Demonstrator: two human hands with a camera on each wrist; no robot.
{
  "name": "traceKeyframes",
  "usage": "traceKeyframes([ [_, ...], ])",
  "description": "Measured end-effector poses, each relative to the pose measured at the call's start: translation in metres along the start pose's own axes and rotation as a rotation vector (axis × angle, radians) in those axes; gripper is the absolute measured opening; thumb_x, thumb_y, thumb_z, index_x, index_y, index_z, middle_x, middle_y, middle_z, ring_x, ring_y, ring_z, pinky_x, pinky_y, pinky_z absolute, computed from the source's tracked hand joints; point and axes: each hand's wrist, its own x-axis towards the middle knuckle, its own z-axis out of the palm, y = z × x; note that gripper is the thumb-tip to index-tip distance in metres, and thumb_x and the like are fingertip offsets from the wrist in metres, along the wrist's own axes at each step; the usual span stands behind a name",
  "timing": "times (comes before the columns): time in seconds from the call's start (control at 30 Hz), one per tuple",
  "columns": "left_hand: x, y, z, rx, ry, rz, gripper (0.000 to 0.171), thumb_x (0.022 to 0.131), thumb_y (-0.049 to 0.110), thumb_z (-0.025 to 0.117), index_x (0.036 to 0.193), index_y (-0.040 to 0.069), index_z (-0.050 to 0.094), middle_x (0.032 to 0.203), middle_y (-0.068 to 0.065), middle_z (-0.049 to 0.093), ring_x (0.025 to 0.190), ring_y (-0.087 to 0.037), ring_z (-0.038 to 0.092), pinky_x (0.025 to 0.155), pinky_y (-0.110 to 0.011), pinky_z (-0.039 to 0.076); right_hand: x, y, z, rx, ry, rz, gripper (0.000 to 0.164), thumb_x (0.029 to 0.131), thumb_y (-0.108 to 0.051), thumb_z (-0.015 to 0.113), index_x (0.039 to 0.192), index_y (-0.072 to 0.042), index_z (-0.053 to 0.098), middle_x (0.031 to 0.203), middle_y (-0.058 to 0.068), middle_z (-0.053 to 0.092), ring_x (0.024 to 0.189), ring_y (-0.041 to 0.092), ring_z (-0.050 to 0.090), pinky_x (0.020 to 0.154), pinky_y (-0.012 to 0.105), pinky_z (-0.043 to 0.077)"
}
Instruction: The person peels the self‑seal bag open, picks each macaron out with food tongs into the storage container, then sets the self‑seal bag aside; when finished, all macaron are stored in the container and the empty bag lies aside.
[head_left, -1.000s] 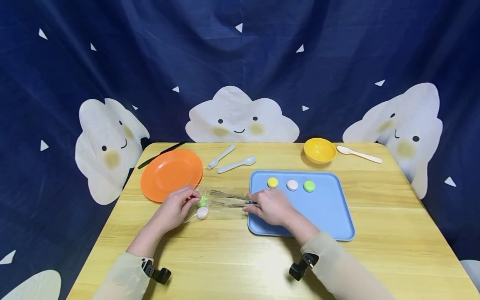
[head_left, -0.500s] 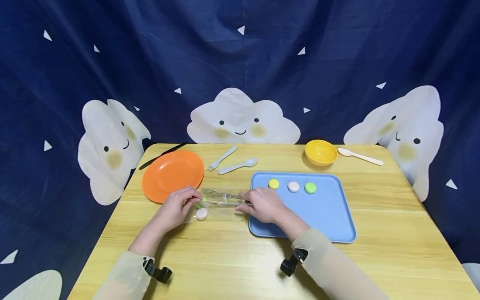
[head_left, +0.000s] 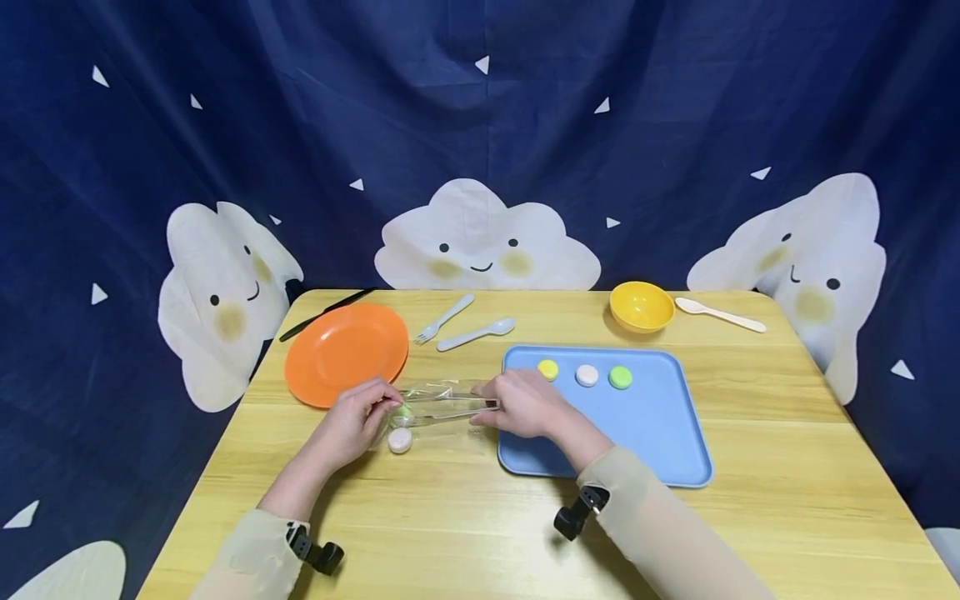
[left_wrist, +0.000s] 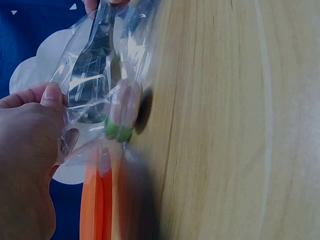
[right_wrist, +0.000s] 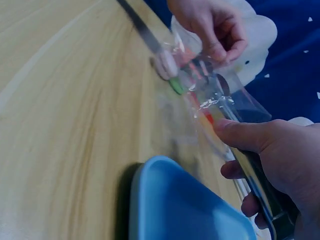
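My left hand [head_left: 352, 421] pinches the edge of a clear plastic bag [left_wrist: 137, 47] between thumb and fingers, low over the table. A pair of metal tongs [right_wrist: 251, 175] is gripped in my right hand [head_left: 525, 404], over the blue tray's left edge. The tongs' arms stand apart and reach leftward into the bag. Near their tips, close to my left fingers, is a green macaron [left_wrist: 118, 131], partly covered by plastic. Beside it, nearer to me, lies a pale pink macaron [head_left: 400, 440], seen through the plastic in the left wrist view.
The blue tray [head_left: 630, 442] bears a yellow macaron [head_left: 547, 370], a pink one [head_left: 587, 376] and a green one [head_left: 620, 377]. An orange plate [head_left: 345, 354], black knife [head_left: 326, 313], fork [head_left: 445, 319], spoon [head_left: 476, 334], yellow bowl [head_left: 642, 307] and white spoon [head_left: 720, 315] lie farther back.
My right hand has moved left with the tongs, pushing them deeper into the bag. The pink macaron beside the green one has shifted slightly toward me. My left hand stays nearly still.
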Motion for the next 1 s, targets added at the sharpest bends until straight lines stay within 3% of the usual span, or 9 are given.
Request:
traceKeyframes([
  [0.1, -0.001, 0.000, 0.001, -0.007, -0.001, 0.003, 0.013, 0.098, -0.001, 0.074, 0.101, 0.012, 0.072, 0.097, 0.003, 0.070, 0.083, -0.008, 0.062, 0.070, -0.025, 0.053, -0.001, 0.001, -0.001, -0.002, -0.027, 0.034, 0.044, 0.093, -0.050, 0.080, 0.126, -0.021, 0.079, 0.083, -0.007, 0.074, 0.056, 0.009, 0.043, 0.049, 0.032, 0.036],
  [0.2, -0.002, 0.000, 0.002, -0.012, 0.003, 0.009, 0.013, 0.098, 0.000, 0.074, 0.101, 0.012, 0.072, 0.098, 0.004, 0.070, 0.084, -0.008, 0.063, 0.072, -0.025, 0.054, 0.000, -0.001, 0.001, -0.025, -0.050, 0.026, 0.045, 0.094, -0.051, 0.079, 0.127, -0.021, 0.079, 0.068, -0.010, 0.062, 0.057, 0.009, 0.044, 0.052, 0.032, 0.038],
  [0.37, -0.002, -0.001, 0.003, -0.020, -0.003, 0.006, 0.008, 0.100, 0.005, 0.073, 0.102, 0.012, 0.072, 0.099, 0.000, 0.072, 0.090, -0.010, 0.066, 0.077, -0.027, 0.057, 0.001, -0.005, 0.007, -0.040, -0.059, -0.015, 0.037, 0.098, -0.049, 0.075, 0.121, -0.020, 0.080, 0.057, -0.012, 0.038, 0.054, 0.009, 0.039, 0.050, 0.032, 0.030],
  [0.47, -0.001, 0.000, 0.003, -0.023, -0.007, 0.001, 0.005, 0.101, 0.006, 0.072, 0.103, 0.011, 0.073, 0.100, -0.002, 0.072, 0.091, -0.010, 0.066, 0.077, -0.028, 0.057, -0.002, -0.005, 0.009, -0.048, -0.041, -0.034, 0.026, 0.099, -0.047, 0.074, 0.103, -0.021, 0.077, 0.056, -0.012, 0.033, 0.053, 0.008, 0.036, 0.050, 0.030, 0.027],
  [0.6, -0.002, 0.003, 0.001, -0.020, -0.009, -0.017, 0.007, 0.100, 0.003, 0.073, 0.103, 0.010, 0.073, 0.099, 0.001, 0.071, 0.087, -0.009, 0.064, 0.073, -0.027, 0.055, -0.008, -0.002, 0.005, -0.051, -0.018, -0.054, 0.026, 0.100, -0.044, 0.075, 0.091, -0.020, 0.071, 0.056, -0.010, 0.039, 0.052, 0.008, 0.040, 0.049, 0.030, 0.030],
  [0.73, -0.004, 0.005, -0.001, -0.008, -0.019, -0.045, 0.009, 0.099, 0.003, 0.074, 0.103, 0.012, 0.074, 0.098, 0.005, 0.070, 0.084, -0.008, 0.062, 0.071, -0.026, 0.054, -0.018, 0.001, -0.005, -0.039, -0.003, -0.047, 0.027, 0.099, -0.044, 0.076, 0.104, -0.018, 0.079, 0.064, -0.009, 0.059, 0.056, 0.009, 0.051, 0.049, 0.030, 0.037],
  [0.8, -0.004, 0.006, -0.001, -0.007, -0.026, -0.058, 0.009, 0.101, 0.005, 0.073, 0.103, 0.014, 0.073, 0.100, 0.005, 0.070, 0.084, -0.008, 0.062, 0.071, -0.027, 0.055, -0.025, 0.003, -0.010, -0.045, 0.006, -0.043, 0.025, 0.099, -0.044, 0.076, 0.101, -0.020, 0.078, 0.068, -0.008, 0.063, 0.057, 0.009, 0.052, 0.049, 0.030, 0.038],
  [0.93, -0.005, 0.006, -0.003, -0.004, -0.037, -0.080, 0.010, 0.102, 0.007, 0.071, 0.104, 0.016, 0.073, 0.100, 0.006, 0.070, 0.085, -0.007, 0.063, 0.072, -0.028, 0.056, -0.039, 0.007, -0.021, -0.041, 0.037, -0.029, 0.020, 0.098, -0.044, 0.077, 0.095, -0.024, 0.079, 0.085, -0.008, 0.076, 0.056, 0.004, 0.049, 0.045, 0.028, 0.032],
  [1.0, -0.006, 0.006, -0.003, -0.005, -0.042, -0.086, 0.010, 0.103, 0.007, 0.071, 0.104, 0.016, 0.074, 0.100, 0.007, 0.069, 0.084, -0.007, 0.062, 0.072, -0.027, 0.056, -0.047, 0.010, -0.026, -0.035, 0.051, -0.018, 0.020, 0.096, -0.043, 0.079, 0.091, -0.024, 0.078, 0.086, -0.010, 0.075, 0.054, 0.003, 0.046, 0.044, 0.028, 0.029],
])
